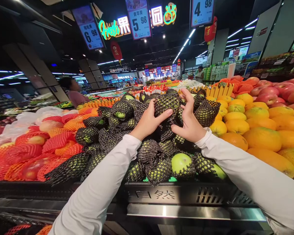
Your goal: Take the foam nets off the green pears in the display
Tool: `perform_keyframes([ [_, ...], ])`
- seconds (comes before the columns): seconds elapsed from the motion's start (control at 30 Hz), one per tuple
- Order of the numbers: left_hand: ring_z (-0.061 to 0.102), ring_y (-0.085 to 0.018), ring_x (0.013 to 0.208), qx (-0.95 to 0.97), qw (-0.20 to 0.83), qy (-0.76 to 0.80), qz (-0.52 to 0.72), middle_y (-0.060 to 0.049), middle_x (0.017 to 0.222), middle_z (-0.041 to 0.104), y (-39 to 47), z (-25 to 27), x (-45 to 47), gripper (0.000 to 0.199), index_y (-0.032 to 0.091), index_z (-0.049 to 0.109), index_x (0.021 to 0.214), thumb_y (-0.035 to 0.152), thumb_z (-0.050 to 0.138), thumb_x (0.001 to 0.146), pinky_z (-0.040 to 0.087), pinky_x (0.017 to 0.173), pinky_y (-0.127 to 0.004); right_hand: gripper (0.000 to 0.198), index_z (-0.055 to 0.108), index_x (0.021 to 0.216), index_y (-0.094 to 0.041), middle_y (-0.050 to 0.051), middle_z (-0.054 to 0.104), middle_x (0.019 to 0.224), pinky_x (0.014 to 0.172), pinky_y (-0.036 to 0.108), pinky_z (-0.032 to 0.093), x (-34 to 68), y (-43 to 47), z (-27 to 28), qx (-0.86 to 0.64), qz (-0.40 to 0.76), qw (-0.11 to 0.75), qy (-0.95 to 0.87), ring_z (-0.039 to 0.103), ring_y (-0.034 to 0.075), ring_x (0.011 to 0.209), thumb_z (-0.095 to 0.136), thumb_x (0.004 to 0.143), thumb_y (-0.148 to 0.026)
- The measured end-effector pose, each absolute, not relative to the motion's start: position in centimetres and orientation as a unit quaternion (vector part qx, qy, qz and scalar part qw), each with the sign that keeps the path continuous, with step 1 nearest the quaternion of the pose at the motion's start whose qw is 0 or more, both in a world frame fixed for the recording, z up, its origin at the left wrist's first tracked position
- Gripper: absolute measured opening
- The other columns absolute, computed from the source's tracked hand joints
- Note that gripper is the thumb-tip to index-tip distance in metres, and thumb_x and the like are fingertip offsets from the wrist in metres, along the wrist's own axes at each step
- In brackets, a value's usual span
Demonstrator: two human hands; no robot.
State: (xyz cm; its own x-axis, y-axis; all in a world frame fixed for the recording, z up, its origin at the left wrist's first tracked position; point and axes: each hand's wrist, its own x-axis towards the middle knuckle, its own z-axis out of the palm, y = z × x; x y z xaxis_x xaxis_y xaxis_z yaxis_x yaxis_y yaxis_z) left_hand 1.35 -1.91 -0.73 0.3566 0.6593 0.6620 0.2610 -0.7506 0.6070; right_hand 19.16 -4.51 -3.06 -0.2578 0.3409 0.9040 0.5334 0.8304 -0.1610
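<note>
My left hand [150, 121] is closed on a green apple [167, 103] in a black foam net, with the thumb across its front. Close to that apple's right side, my right hand [189, 122] has its fingers curved and spread apart, and I see nothing held in it. Both hands are above a heap of green apples in black nets. One partly bare green apple [181, 163] lies at the front of the heap, below my hands. Another netted apple [207, 112] rests just right of my right hand.
Red and orange netted fruit [61, 143] fills the left side. Oranges [262, 140] and red apples [271, 94] are piled on the right. A dark display edge [186, 192] runs along the front. Price signs [138, 19] hang overhead. A person [75, 93] stands beyond the left side.
</note>
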Motion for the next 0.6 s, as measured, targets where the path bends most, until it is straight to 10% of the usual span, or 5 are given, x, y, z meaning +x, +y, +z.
perform_keyframes([
  [0.33,0.047,-0.029,0.132,0.832,0.174,0.227,0.476,-0.014,0.139,0.053,-1.7,-0.8,1.3,0.061,0.021,0.045,0.131,0.064,0.051,0.09,0.035,0.114,-0.048,0.085,0.006,0.147,-0.024,0.017,0.025,0.149,0.118,0.054,0.033,18.9,-3.2,-4.1,-0.303,-0.037,0.571,-0.762,0.036,0.03,0.141,0.064,0.087,-0.044],
  [0.6,0.042,-0.029,0.137,0.84,0.137,0.158,0.501,-0.011,0.148,0.044,-1.0,-0.8,0.9,0.069,0.03,0.032,0.144,0.068,0.05,0.089,0.033,0.115,-0.049,0.091,-0.004,0.149,-0.031,0.012,0.01,0.156,0.123,0.058,0.021,18.9,-3.0,-3.8,-0.29,-0.109,0.673,-0.671,0.02,0.032,0.149,0.059,0.088,-0.058],
])
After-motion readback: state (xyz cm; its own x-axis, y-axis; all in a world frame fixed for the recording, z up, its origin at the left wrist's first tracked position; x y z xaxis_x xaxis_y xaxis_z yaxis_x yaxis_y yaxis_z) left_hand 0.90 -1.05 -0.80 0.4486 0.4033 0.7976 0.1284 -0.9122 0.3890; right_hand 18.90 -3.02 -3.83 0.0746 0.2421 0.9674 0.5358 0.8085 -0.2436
